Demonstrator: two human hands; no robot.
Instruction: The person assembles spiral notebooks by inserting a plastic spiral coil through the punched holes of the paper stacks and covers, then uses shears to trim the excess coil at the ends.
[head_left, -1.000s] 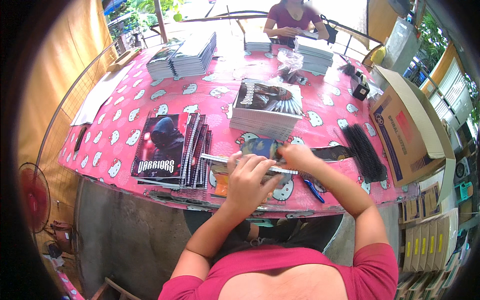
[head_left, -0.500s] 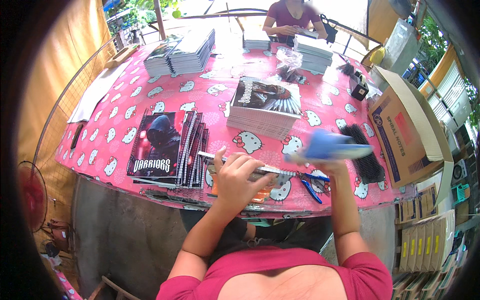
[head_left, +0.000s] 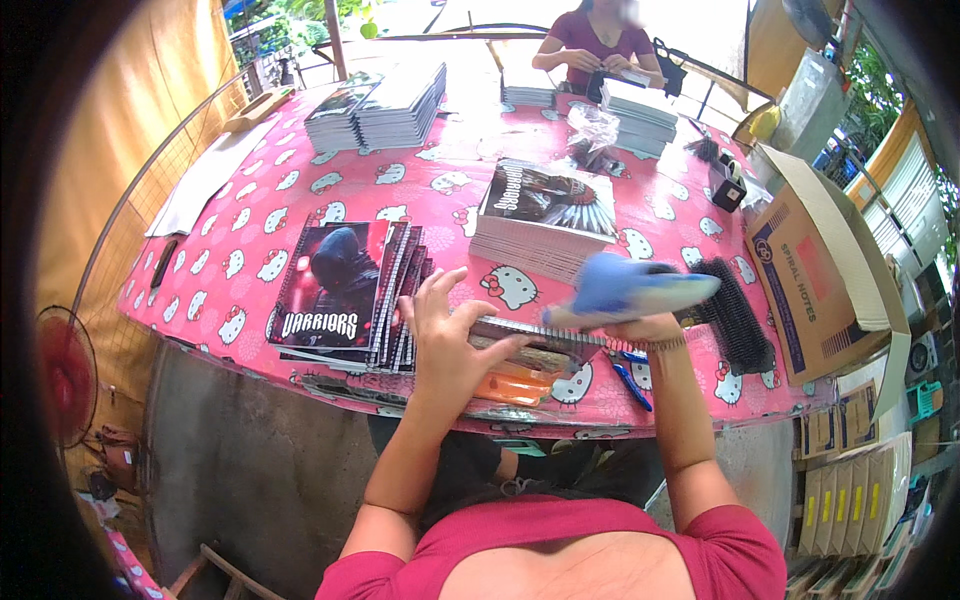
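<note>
My left hand grips a notebook at its left end, thumb on the near side. The notebook is tilted, with its bound edge up. A dark wire coil runs along that edge and sticks out past its right end. My right hand is closed around a flat blue-and-white thing, shaped like a shoe sole and smeared by motion, just above the coil. Blue-handled pliers lie below my right hand. An orange thing lies under the notebook, near the table edge.
Finished spiral notebooks are piled at left. A block of printed sheets stands ahead, and black coils lie at right beside an open carton. More stacks stand farther back. A co-worker sits across the table.
My left hand has opened its fingers wider and shifted slightly left on the notebook. The blue-and-white thing has moved a little left and nearer the coil. The whole view has shifted slightly.
</note>
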